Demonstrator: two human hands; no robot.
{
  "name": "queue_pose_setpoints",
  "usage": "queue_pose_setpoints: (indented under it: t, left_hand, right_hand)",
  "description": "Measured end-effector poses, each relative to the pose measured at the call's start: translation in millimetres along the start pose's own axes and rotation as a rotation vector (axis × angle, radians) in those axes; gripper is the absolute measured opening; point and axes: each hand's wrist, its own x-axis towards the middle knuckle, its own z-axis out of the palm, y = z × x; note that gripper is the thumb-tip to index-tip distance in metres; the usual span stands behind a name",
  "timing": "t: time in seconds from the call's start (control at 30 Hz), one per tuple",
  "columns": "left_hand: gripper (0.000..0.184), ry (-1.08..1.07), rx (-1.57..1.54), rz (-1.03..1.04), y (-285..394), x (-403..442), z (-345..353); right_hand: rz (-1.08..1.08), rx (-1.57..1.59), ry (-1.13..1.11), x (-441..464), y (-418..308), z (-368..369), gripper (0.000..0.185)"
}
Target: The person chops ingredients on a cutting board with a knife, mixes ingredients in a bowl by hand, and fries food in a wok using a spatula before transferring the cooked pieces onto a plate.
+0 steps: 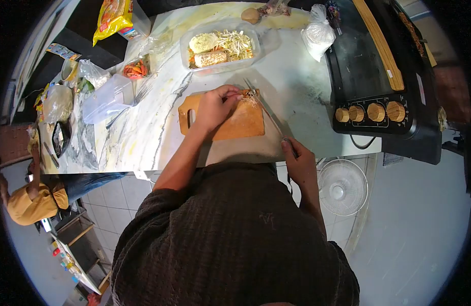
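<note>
A wooden cutting board point(225, 125) lies on the marble-patterned counter in front of me. My left hand point(215, 106) rests over its upper part, fingers pinched together at small pale scraps point(252, 99) near the far right corner. What the fingertips hold is too small to name. My right hand point(299, 159) is closed around the handle of a knife point(268, 113). The knife's long blade slants up and left across the board's right edge, close to the left fingertips. Beyond the board stands a clear plastic container point(223, 70) with bean sprouts, a noodle cake and a pale browned block.
Left are a clear empty tub point(109, 99), a fork point(136, 99), red chillies point(136, 69) and bagged items. A bag of white powder point(318, 34) stands beside a black appliance with wooden knobs point(376, 112). A fan point(342, 187) and another person point(34, 204) are below.
</note>
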Motion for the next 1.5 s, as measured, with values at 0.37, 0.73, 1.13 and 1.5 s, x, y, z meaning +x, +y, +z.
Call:
queue_pose_setpoints:
  t: [0.37,0.73,1.13,1.5]
  left_hand:
    - [0.022,-0.056,0.057,-0.004,-8,-9,-14]
    - [0.019,0.223,0.104,-0.096,-20,-41,-55]
    - [0.021,0.268,0.100,-0.348,-8,-89,-94]
    - [0.022,0.362,0.098,-0.393,9,-98,-71]
  right_hand:
    - [0.035,0.023,-0.006,-3,5,3,0.046]
    - [-0.074,-0.094,-0.155,4,-18,24,0.037]
    - [-0.496,-0.207,-0.019,36,-7,47,0.025]
    - [-0.818,-0.161,0.049,123,-81,5,0.037]
